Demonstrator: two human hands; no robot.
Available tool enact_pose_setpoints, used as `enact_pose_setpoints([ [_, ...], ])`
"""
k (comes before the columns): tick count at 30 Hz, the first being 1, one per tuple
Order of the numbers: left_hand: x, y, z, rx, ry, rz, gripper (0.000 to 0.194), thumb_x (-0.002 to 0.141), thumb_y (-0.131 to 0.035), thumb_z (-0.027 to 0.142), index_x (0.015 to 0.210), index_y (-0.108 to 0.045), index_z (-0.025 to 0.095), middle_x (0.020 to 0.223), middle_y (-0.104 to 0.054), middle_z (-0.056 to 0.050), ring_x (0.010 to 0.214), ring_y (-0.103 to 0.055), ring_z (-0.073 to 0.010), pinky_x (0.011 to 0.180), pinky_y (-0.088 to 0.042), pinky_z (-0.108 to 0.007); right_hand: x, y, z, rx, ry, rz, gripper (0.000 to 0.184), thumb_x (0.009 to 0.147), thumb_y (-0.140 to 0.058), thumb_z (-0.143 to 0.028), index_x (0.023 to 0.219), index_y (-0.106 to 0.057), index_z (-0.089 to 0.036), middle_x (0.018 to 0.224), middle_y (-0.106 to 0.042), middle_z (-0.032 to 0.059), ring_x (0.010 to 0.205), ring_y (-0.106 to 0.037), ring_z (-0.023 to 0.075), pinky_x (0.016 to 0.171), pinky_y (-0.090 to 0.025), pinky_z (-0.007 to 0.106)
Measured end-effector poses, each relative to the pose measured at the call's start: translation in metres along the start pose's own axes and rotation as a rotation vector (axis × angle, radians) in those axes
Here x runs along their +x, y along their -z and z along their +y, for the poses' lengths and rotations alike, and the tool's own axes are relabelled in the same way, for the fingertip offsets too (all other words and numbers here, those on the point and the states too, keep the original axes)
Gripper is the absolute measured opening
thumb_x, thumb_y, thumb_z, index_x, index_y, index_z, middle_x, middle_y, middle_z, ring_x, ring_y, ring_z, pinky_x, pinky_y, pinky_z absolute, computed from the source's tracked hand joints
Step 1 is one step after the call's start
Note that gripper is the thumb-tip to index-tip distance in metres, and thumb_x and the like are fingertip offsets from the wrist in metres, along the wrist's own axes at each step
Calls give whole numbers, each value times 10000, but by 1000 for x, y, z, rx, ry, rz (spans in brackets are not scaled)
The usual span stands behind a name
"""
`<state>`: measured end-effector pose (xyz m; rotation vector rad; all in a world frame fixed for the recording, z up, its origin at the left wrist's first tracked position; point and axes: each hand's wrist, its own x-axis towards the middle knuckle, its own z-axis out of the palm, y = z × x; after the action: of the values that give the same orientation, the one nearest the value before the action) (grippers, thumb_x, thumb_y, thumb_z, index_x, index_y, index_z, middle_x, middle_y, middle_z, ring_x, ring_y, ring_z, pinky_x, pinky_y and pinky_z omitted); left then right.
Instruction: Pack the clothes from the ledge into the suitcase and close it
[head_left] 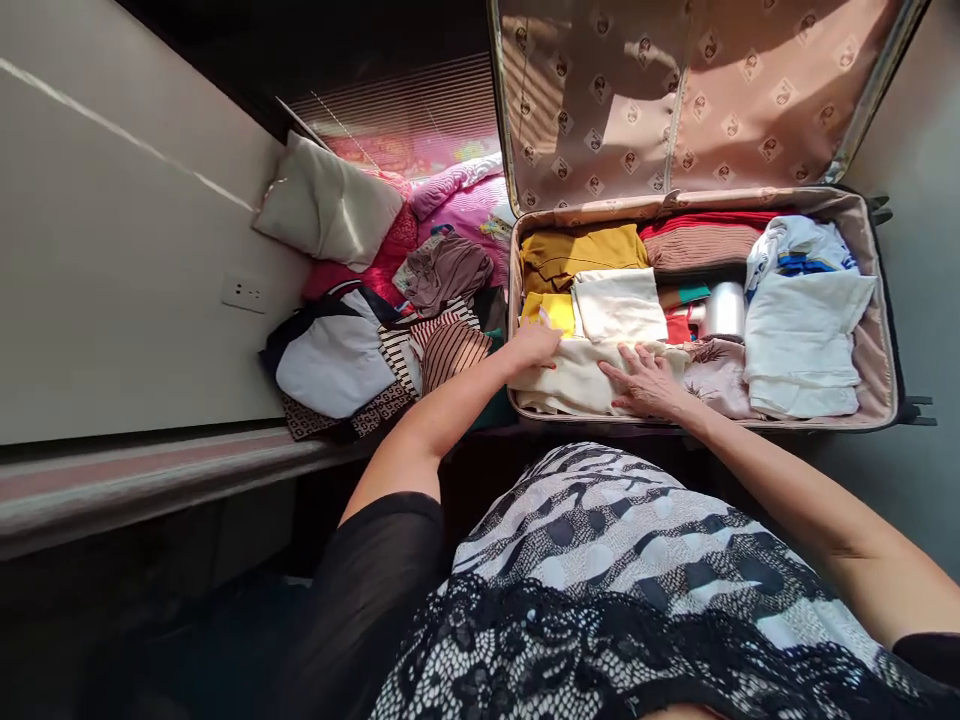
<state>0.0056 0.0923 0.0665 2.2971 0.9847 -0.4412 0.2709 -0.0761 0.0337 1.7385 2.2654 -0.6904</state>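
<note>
An open suitcase (879,345) lies on the bed, its patterned lid standing up behind it. Inside are folded clothes: a mustard top (581,252), a white folded piece (619,305), a red-and-brown striped garment (701,243), a white stack (802,340) at the right and a silver can (724,310). My left hand (534,345) rests flat on a cream folded garment (574,385) at the suitcase's near-left corner. My right hand (646,382) lies palm down with fingers spread on the same garment, just to the right.
A loose pile of clothes (375,350), striped and dark, lies left of the suitcase. Behind it are a white pillow (330,205) and pink bedding (457,195). A wall with a socket (244,293) runs along the left.
</note>
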Motion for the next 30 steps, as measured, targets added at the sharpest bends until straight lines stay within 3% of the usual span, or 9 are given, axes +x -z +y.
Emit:
enact_pose_setpoints([
  [3,-37,-35,20,28,106,199,884,916,-889,290,1701,-508,152,1766,-417,-300,1686,-295,-544,1343,-267,-748,-7,0,-2,-33,23,143,845,1006,-706,-558,1784,-428,-380,1911,-158,170,1691,-188,597,1241,-307,814],
  [7,-55,-79,41,-203,190,35,889,1025,-752,372,1817,-352,307,1927,11,-191,1745,50,-582,1326,-175,-849,7,-7,-6,-70,85,226,803,1041,-648,-599,1783,-432,-385,1916,-120,170,1702,-115,605,1204,-329,845],
  [11,-44,-94,40,-348,248,-11,888,1051,-685,374,1841,-283,319,1928,58,-173,1738,98,-570,1344,-116,-839,37,-26,-10,-101,92,169,692,1076,-536,-587,1736,-513,-381,1810,-373,205,1654,-283,572,1155,-384,853],
  [14,-47,-97,31,-381,113,103,849,1026,-741,361,1801,-402,281,1928,-62,-178,1763,2,-529,1373,-164,-786,43,-32,-5,-129,87,141,684,1074,-486,-608,1723,-527,-394,1768,-428,209,1613,-363,563,1131,-406,861],
  [17,-72,-103,3,-411,23,409,650,1054,-715,342,1685,-578,276,1856,-334,-161,1732,-302,-402,1396,-304,-623,36,-21,-2,-156,73,151,706,1058,-515,-615,1728,-510,-393,1795,-389,215,1601,-379,566,1104,-446,851],
  [20,-107,-117,-45,-406,360,685,535,1069,-690,301,1594,-647,211,1748,-481,-195,1643,-449,-358,1380,-358,-552,31,-2,-12,-142,51,228,753,1068,-526,-580,1771,-433,-327,1811,-353,249,1612,-368,562,1102,-483,816],
  [22,-127,-132,-80,-391,651,680,654,1006,-782,265,1623,-598,148,1767,-437,-250,1664,-401,-416,1374,-351,-590,34,10,-27,-98,44,284,801,1073,-526,-556,1809,-346,-297,1805,-350,272,1593,-394,559,1088,-510,797],
  [24,-141,-149,-109,-377,790,578,859,923,-864,204,1695,-500,113,1820,-343,-278,1707,-304,-468,1382,-322,-619,39,19,-44,-47,51,326,828,1075,-527,-532,1829,-284,-293,1787,-372,278,1551,-447,546,1070,-537,772],
  [30,-155,-170,-155,-369,704,435,886,939,-705,42,1765,-406,154,1866,-286,-232,1743,-276,-377,1417,-282,-539,59,25,-79,97,140,327,722,1068,-519,-462,1744,-443,-219,1699,-479,277,1516,-539,476,1178,-525,694],
])
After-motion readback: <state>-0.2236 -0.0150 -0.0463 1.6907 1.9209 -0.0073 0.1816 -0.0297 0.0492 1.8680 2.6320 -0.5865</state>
